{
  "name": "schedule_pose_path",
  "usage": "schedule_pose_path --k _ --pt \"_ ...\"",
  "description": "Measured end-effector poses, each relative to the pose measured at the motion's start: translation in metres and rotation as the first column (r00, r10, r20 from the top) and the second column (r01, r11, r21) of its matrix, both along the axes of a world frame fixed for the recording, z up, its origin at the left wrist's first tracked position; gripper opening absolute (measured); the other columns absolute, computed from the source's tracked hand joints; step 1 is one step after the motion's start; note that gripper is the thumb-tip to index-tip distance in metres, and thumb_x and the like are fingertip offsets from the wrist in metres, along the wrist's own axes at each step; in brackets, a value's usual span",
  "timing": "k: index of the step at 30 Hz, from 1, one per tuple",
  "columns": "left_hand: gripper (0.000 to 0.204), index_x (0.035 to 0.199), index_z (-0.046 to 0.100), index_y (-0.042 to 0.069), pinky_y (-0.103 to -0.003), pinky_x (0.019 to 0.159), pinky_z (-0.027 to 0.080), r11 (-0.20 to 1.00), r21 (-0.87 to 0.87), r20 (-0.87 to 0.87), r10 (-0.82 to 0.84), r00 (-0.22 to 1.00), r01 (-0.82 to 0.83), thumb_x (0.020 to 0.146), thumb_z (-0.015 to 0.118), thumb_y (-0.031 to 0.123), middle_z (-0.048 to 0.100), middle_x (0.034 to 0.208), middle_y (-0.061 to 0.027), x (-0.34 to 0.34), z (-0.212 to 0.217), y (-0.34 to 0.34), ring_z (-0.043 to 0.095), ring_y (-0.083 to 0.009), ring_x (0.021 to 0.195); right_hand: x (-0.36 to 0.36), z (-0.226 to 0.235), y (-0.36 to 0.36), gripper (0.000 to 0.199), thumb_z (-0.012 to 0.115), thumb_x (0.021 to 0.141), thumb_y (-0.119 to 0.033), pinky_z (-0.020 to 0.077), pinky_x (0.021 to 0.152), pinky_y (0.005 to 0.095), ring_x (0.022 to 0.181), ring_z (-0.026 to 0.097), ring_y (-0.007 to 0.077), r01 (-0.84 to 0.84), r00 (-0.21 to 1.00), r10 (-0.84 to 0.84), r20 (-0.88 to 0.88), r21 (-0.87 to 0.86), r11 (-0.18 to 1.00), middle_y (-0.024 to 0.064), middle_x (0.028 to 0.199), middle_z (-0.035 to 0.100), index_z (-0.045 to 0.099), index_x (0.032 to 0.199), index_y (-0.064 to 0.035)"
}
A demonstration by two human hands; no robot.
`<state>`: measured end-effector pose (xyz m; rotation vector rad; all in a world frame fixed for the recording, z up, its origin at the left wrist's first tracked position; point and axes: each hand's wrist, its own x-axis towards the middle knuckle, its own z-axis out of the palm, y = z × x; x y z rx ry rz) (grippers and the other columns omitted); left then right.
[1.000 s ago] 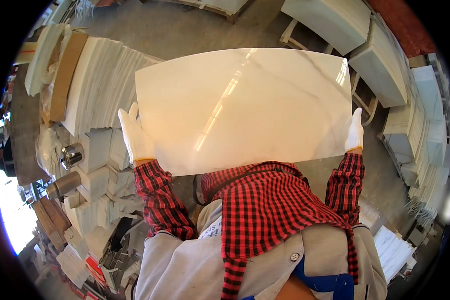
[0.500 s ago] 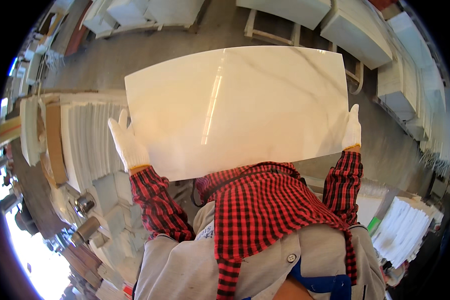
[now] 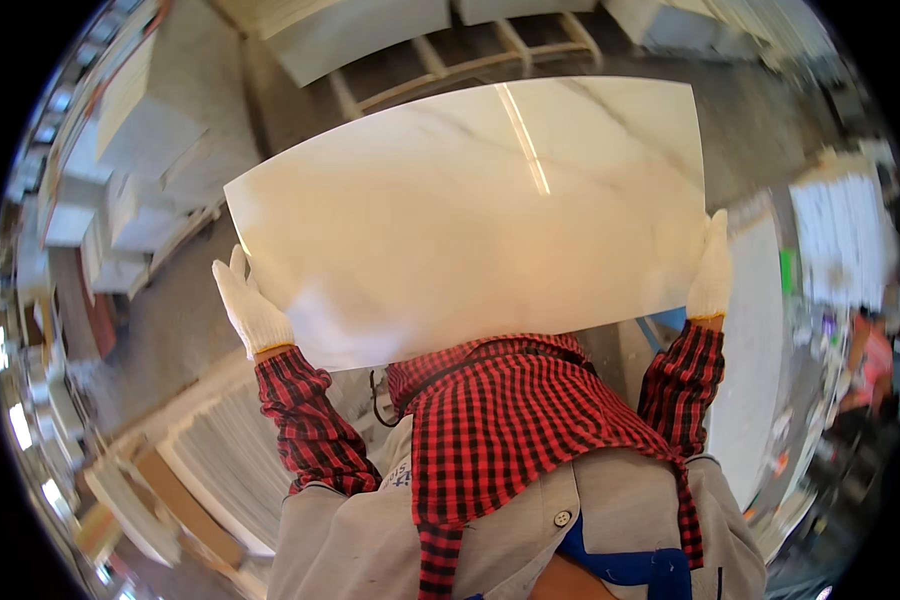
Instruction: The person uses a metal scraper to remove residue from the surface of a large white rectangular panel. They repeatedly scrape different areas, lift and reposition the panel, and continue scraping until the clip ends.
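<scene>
While both arms were spread wide in front of the chest, the large glossy white marble-patterned rectangular tile (image 3: 470, 215) was carried flat, face up, between the two hands, level with the red-and-black checked sleeves (image 3: 305, 425). The left hand (image 3: 252, 308), in a white knitted glove, cupped the tile's left short edge from below, with the fingers close together and wrapped onto that edge. The right hand (image 3: 711, 270), gloved alike, pressed against the right short edge, fingers together and upright along it. Gripping opposite ends likely spread the weight and kept the broad sheet from tipping. Below the tile lay a grey concrete floor (image 3: 185, 310), with a wooden pallet (image 3: 440, 65) ahead and stacks of pale tiles (image 3: 225, 465) at lower left.
</scene>
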<state>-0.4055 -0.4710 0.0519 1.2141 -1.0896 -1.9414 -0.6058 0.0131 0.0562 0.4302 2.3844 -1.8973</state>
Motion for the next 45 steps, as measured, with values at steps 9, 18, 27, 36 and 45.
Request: schedule_pose_path --k 9,18,27,36,45 --pt "0.077 0.155 0.029 -0.006 -0.041 0.115 0.035 0.993 -0.105 0.01 -0.059 0.998 0.06 0.106 0.039 0.053 0.04 0.154 -0.0249 0.028 -0.016 -0.058 0.044 -0.033 0.138 0.055 -0.02 -0.036 0.061 0.042 0.107 -0.05 0.0484 0.089 0.0294 0.102 0.06 0.0132 0.221 0.963 -0.194 0.186 -0.139 0.965 0.0032 0.116 0.067 0.065 0.125 0.0028" --pt "0.073 0.155 0.033 0.001 -0.04 0.113 0.038 0.985 0.021 -0.107 -0.168 0.98 0.171 0.106 0.04 0.054 0.047 0.15 -0.021 -0.076 0.094 0.054 0.049 -0.0291 0.132 0.036 0.022 0.123 0.059 0.042 0.107 -0.052 0.0531 0.079 0.0282 0.089 0.065 0.011 0.279 0.942 -0.249 0.225 -0.115 0.953 0.0004 0.105 0.07 0.068 0.121 -0.001" --pt "0.073 0.155 0.035 0.002 -0.041 0.114 0.036 0.936 -0.131 0.151 -0.306 0.94 0.325 0.106 0.036 0.056 0.046 0.15 -0.0237 -0.299 0.13 0.363 0.047 -0.0308 0.136 -0.116 0.072 0.393 0.056 0.055 0.102 -0.049 0.0507 0.066 0.0305 0.077 0.061 0.0122 0.482 0.86 -0.426 0.282 -0.168 0.86 0.0038 0.088 0.065 0.066 0.11 0.0052" --pt "0.071 0.156 0.029 -0.001 -0.043 0.119 0.032 0.888 -0.125 0.083 -0.434 0.897 0.442 0.109 0.03 0.052 0.035 0.159 -0.0213 -0.452 0.12 0.564 0.038 -0.0322 0.144 -0.175 0.025 0.598 0.073 0.082 0.079 -0.037 0.0527 0.07 0.0441 0.084 0.064 0.0374 0.201 0.975 -0.22 -0.041 0.593 0.779 0.0206 0.099 0.066 0.048 0.129 0.0041" --pt "0.067 0.155 0.032 -0.001 -0.042 0.115 0.037 0.856 -0.198 0.149 -0.454 0.878 0.477 0.108 0.034 0.046 0.038 0.156 -0.0217 -0.491 0.163 0.642 0.043 -0.0326 0.14 -0.192 0.08 0.625 0.053 0.049 0.104 -0.054 0.0332 0.056 0.0253 0.065 0.038 0.0038 0.8 0.599 -0.786 0.154 -0.146 0.581 -0.0087 0.07 0.045 0.057 0.073 -0.0117"
